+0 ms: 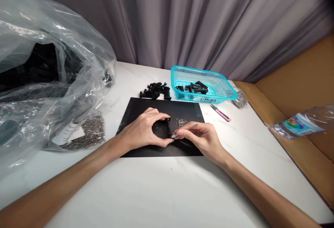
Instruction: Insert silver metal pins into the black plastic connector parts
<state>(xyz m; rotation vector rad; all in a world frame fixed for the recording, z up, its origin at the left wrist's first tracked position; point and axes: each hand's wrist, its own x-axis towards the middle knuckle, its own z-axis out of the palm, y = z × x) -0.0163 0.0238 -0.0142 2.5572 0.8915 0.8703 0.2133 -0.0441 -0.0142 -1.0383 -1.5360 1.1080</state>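
Observation:
A narrow black plastic part (168,128) stands lengthwise between the thumb and fingertips of my left hand (146,128), gripped at its two ends. My right hand (203,137) pinches slim metal tweezers (192,127), whose tip is at the lower end of the black part. Whether the tip holds a small piece is too fine to make out. Under both hands lies a black mat (167,106). A small pile of tiny metal pieces (181,122) sits on it, just beyond my right fingertips.
Black plastic parts (156,91) are heaped behind the mat. A blue basket (229,94) holds more. Pink-handled thread snips (220,113) lie to the right, near a bag of metal pieces (240,98). At left are a large plastic bag (86,57) and another metal-filled bag (91,132). Cardboard (294,75) borders the right.

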